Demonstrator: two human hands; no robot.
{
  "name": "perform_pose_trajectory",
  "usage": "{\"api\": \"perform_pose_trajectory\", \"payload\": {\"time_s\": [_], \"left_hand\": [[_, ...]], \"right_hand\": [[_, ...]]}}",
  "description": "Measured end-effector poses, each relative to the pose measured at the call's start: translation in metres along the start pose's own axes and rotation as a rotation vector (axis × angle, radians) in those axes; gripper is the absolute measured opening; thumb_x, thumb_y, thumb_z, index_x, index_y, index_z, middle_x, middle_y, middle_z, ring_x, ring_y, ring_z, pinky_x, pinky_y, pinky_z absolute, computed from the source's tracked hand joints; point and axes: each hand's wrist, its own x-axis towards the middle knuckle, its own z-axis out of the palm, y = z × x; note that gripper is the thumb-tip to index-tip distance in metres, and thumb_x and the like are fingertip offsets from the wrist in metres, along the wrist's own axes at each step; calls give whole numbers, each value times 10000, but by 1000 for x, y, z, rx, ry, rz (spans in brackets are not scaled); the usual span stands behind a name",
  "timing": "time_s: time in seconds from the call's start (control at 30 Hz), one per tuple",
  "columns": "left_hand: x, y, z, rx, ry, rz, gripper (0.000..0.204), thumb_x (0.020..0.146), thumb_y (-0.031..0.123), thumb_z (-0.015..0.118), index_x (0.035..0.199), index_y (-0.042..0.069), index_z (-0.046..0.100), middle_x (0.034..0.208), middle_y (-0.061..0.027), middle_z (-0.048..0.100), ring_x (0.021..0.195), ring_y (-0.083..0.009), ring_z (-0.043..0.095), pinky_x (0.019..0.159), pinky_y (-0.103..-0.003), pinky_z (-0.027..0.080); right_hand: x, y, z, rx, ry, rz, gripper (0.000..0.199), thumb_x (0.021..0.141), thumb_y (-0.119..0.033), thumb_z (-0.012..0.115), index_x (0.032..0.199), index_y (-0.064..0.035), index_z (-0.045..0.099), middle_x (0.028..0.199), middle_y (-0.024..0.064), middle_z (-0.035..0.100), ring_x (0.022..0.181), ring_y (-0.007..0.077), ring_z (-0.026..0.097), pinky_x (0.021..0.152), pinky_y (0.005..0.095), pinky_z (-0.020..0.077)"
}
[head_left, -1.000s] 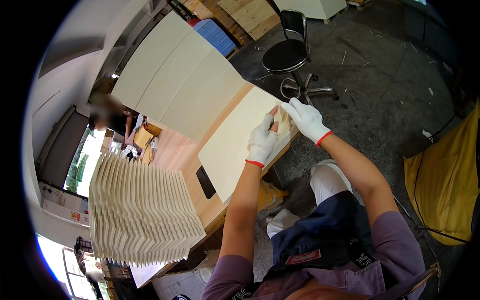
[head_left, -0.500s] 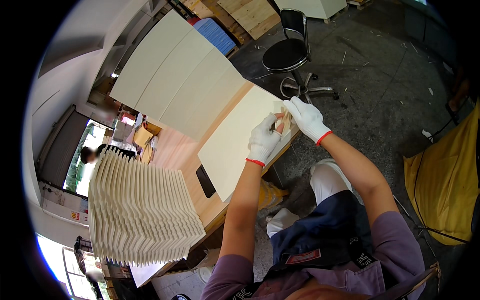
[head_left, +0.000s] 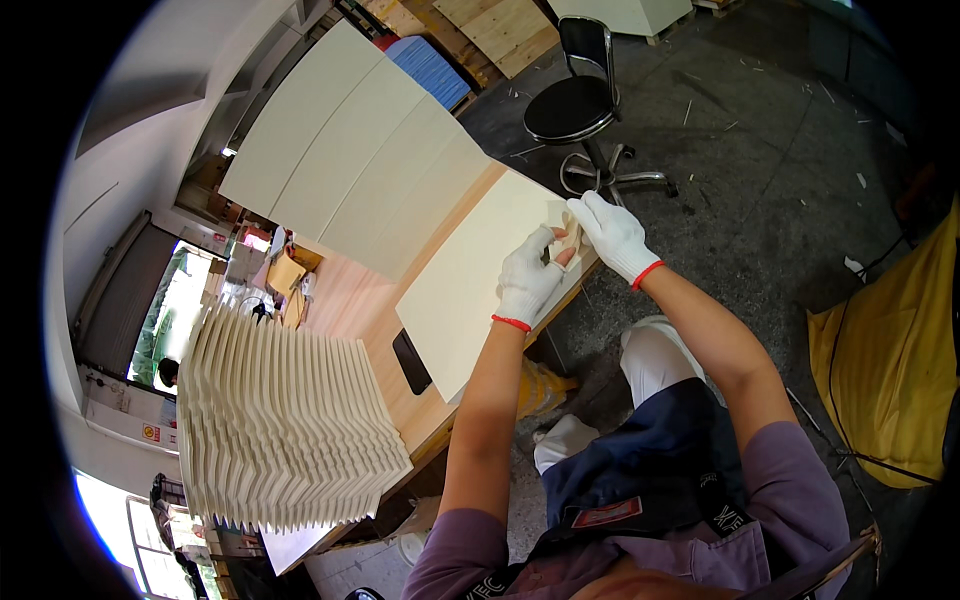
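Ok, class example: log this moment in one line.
left hand: at small pale piece; right hand: close beside; white board: flat on table

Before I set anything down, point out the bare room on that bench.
Bare bench lies between the wavy cream stack and the large cream panels. The cream board is bare between the flat black object and the left hand. Crowded: the board's right end, with the right hand there too.

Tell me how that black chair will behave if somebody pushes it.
The black chair would probably roll, since its metal base ends in casters. It may resist tipping under a gentle push, as that base spreads outward. Pale scraps on the floor might catch a caster.
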Motion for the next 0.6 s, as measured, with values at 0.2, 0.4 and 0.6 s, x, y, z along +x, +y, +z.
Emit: {"api": "perform_pose_trajectory", "payload": {"time_s": [0.2,0.4,0.6], "left_hand": [[-1,3,0,20,5,64,350,858,243,698,1199,182,645,1071,-140,699,986,-293,681,827,-365,532],[-5,9,2,255,20,110,473,876,225,594,1345,254,547,1050,-119,691,913,-341,673,789,-425,544],[-2,11,7,330,-23,93,425,870,289,609,1289,233,564,1060,-122,678,906,-346,671,773,-454,538]], "right_hand": [[-1,0,0,-57,24,-33,362,1006,-447,401,987,-114,542,791,172,617,763,368,623,665,478,448],[-8,-20,-27,-93,8,44,452,972,-514,431,932,-82,557,804,161,635,775,369,632,699,450,466],[-7,11,-39,-469,-158,-127,402,918,-497,511,912,-108,610,834,117,648,795,320,646,694,438,499]]}}
